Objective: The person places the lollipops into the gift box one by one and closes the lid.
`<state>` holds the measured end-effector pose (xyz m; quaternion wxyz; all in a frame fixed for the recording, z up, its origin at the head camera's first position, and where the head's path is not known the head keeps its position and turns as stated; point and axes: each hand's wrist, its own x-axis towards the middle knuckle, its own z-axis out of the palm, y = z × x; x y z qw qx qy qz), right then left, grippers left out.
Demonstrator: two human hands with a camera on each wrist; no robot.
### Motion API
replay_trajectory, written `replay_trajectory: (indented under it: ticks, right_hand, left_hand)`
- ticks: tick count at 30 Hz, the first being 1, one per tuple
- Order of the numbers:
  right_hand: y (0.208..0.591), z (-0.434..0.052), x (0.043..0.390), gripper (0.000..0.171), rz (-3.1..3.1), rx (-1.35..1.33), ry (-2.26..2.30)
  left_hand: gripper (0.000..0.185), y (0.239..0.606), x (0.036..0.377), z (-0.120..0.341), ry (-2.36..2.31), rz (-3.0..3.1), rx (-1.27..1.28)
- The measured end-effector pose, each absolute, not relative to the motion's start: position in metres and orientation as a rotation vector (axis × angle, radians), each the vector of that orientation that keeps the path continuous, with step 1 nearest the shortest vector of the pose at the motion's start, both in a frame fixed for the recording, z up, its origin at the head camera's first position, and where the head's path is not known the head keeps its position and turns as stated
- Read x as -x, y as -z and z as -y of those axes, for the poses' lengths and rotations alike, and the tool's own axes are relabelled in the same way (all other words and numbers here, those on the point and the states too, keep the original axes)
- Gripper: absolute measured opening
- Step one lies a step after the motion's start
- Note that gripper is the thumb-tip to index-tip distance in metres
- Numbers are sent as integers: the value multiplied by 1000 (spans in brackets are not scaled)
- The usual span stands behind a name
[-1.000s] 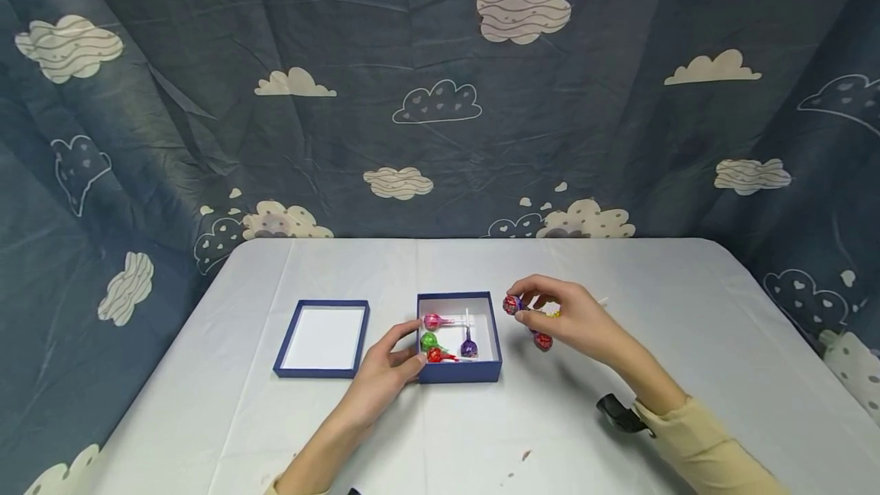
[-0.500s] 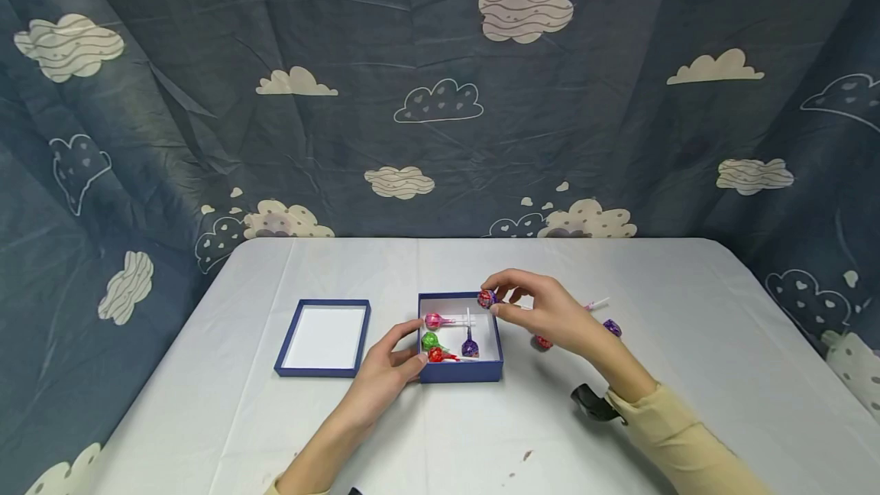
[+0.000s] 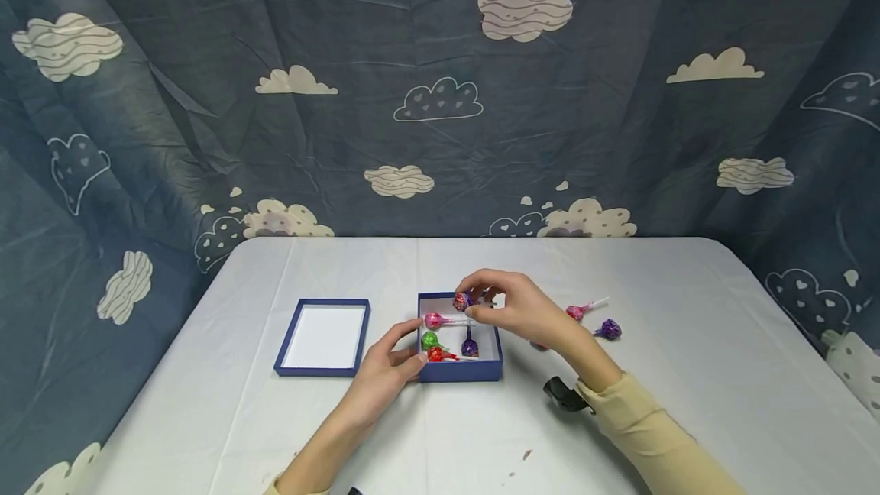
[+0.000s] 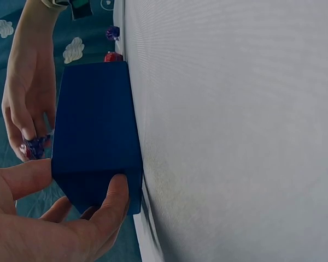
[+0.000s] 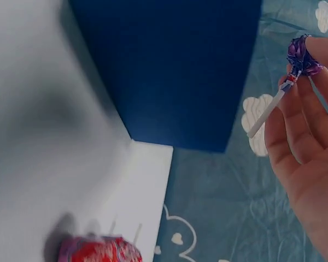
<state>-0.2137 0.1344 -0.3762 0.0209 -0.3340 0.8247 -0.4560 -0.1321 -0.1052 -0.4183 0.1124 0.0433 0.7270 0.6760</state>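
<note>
Right hand (image 3: 522,312) pinching a red and purple lollipop (image 3: 461,301) by its wrapped head, up over the open blue box (image 3: 459,369). Left hand (image 3: 385,373) gripping the box's near left corner – thumb and fingers curled on its wall. Four lollipops (image 3: 447,338) inside already. Two more lollipops (image 3: 594,321) on the desk (image 3: 619,418) – right of the box. Blue lid (image 3: 323,338) lying left of it.

Right grip (image 3: 512,310) pinching (left grip (image 3: 385,369) curled).
</note>
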Motion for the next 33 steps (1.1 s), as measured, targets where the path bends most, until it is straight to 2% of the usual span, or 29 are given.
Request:
replay_trajectory:
  ticks: [33]
  right_hand:
    - [400,-100,224,27,-2586,1040,937]
  left_hand:
    - [51,419,132,107,-1988,-2143,-165]
